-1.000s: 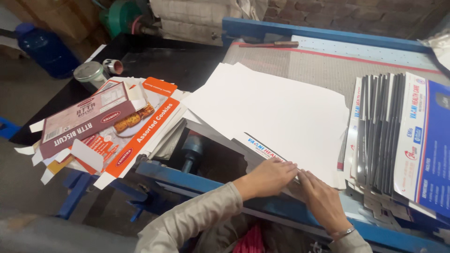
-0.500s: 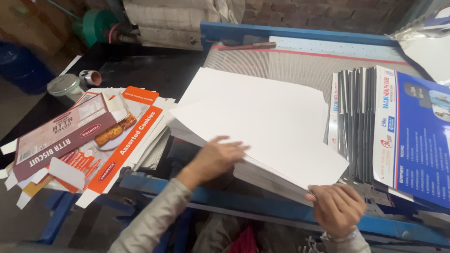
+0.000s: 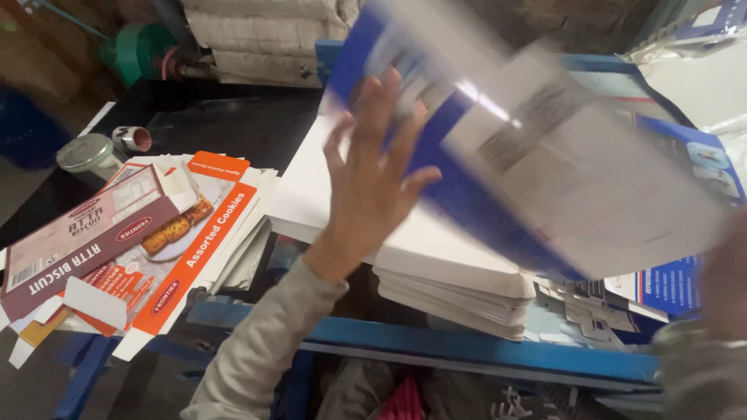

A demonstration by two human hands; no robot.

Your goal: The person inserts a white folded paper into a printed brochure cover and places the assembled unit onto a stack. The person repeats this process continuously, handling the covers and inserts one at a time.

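One blurred blue-and-white carton sheet (image 3: 537, 155) lifted above white stack (image 3: 436, 257); left hand (image 3: 373, 179) spread flat against its underside, right hand (image 3: 727, 280) at its right edge, grip unclear.

Passage at centre is blocked by the lifted blue-and-white sheet (image 3: 537, 155); bare black tabletop (image 3: 233, 128) is left free far left.

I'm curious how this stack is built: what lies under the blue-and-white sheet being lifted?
Under the lifted sheet, touched by the left hand, sits a stack of white sheets on the blue frame. The stack's far part is covered.
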